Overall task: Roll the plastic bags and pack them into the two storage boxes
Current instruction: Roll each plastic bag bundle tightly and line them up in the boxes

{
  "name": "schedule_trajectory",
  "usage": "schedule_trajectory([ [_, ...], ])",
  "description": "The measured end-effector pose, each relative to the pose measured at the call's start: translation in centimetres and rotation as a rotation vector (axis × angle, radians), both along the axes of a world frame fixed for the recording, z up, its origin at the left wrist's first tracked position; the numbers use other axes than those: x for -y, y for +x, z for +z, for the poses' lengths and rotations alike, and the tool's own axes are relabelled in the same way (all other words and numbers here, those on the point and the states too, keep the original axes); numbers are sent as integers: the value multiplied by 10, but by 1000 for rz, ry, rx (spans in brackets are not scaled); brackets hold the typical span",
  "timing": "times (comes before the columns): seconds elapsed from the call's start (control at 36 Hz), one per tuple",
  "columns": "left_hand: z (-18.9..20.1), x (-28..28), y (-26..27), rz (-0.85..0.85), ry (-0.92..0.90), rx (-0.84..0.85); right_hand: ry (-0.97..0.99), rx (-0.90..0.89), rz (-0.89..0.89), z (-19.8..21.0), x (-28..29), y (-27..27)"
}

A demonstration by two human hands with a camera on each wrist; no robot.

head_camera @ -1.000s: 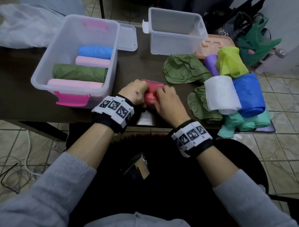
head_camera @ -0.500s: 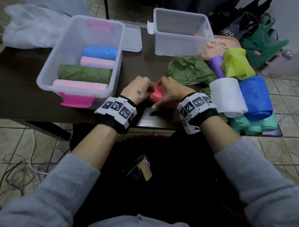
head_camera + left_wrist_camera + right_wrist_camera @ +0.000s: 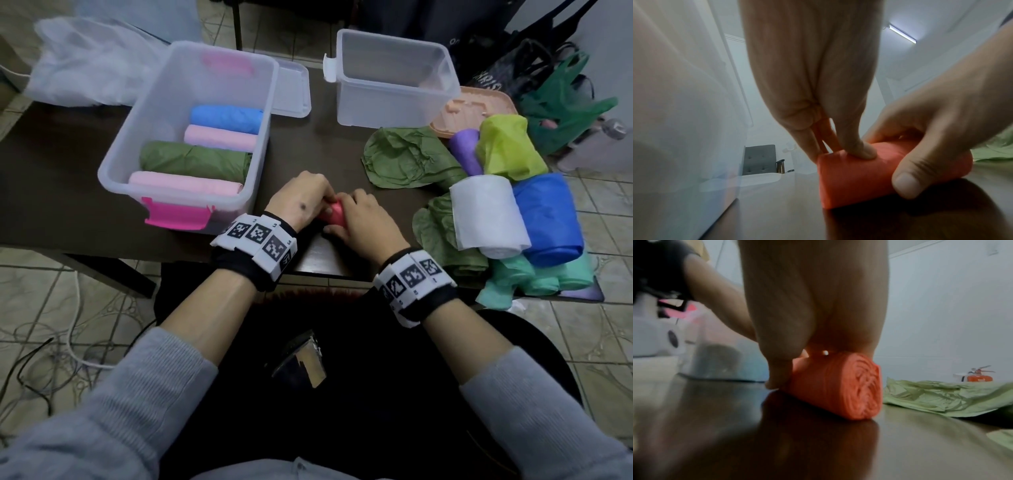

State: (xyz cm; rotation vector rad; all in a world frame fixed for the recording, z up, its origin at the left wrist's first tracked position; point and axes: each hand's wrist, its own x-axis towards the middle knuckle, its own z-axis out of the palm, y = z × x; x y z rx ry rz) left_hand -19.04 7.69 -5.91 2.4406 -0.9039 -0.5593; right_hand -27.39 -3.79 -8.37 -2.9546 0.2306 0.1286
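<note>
- The red bag roll point(image 3: 334, 213) lies on the desk point(image 3: 51, 192) at the centre of the head frame, just right of the near storage box point(image 3: 263, 137). Its long axis runs roughly left to right across the frame, one end under each of my hands.
- My left hand point(image 3: 301, 200) covers the left end. In the left wrist view, its fingers point(image 3: 857, 146) press down on top of the roll, thumb on the near side, the others behind; the grip is clamped on the roll.
- My right hand point(image 3: 363, 222) wraps the right end. Its thumb sits on the near face and its fingers curl over the top, also clamped on the roll.
- The right wrist view shows the spiral end face of the roll, tightly wound, beside a flat green bag point(image 3: 941, 392).
- Judgement: the roll looks finished. The near box lies to the left, so the left hand is nearer for the transfer.
- The near box holds four rolls lying across it. The second storage box point(image 3: 397, 78), upper centre-right, appears empty.
- Unpacked bags point(image 3: 496, 212) are piled at the right edge of the frame.
</note>
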Motion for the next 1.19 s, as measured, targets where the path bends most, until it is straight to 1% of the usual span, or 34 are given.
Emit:
schedule_trajectory([
  [0.08, 2, -2, -4, -1, -19, -18, -73, 39, 4, -4, -3, -7],
  [0.14, 6, -3, -7, 7, -65, -18, -50, 31, -17, -1, -4, -7],
  [0.17, 9, -4, -8, 11, -101, -2, -7, 15, -41, 0, -3, -6],
  [0.22, 20, -5, -10, 25, -217, 65, 143, 15, -100, 2, 0, 2],
  [0.28, 39, -10, -13, 52, -355, 135, 308, 40, -176, 7, 1, 14],
  [0.33, 60, -20, -14, 92, -478, 185, 418, 78, -253, 19, -1, 27],
  [0.39, 79, -37, -10, 166, -548, 271, 507, 128, -284, 37, -5, 40],
  [0.42, 86, -48, -7, 217, -555, 329, 556, 158, -275, 47, -7, 47],
  [0.47, 93, -72, 3, 347, -501, 417, 678, 218, -244, 69, -14, 58],
  [0.56, 90, -116, 20, 595, -384, 436, 818, 259, -207, 92, -26, 75],
  [0.61, 84, -143, 25, 760, -332, 411, 816, 255, -155, 105, -35, 84],
  [0.67, 78, -162, 26, 875, -238, 339, 797, 254, -75, 115, -44, 94],
  [0.69, 74, -169, 26, 902, -189, 270, 773, 258, -36, 119, -49, 98],
  [0.75, 66, -176, 27, 901, -133, 97, 687, 279, 26, 124, -61, 107],
  [0.81, 60, -177, 32, 891, -157, -35, 604, 281, 80, 126, -71, 117],
  [0.86, 57, -175, 37, 916, -202, -98, 525, 267, 120, 127, -81, 126],
  [0.92, 54, -173, 40, 951, -248, -88, 446, 252, 155, 126, -88, 133],
  [1.0, 48, -170, 38, 979, -301, 19, 378, 235, 184, 122, -94, 142],
  [1.19, 37, -174, 26, 982, -387, 198, 325, 230, 258, 119, -110, 150],
])
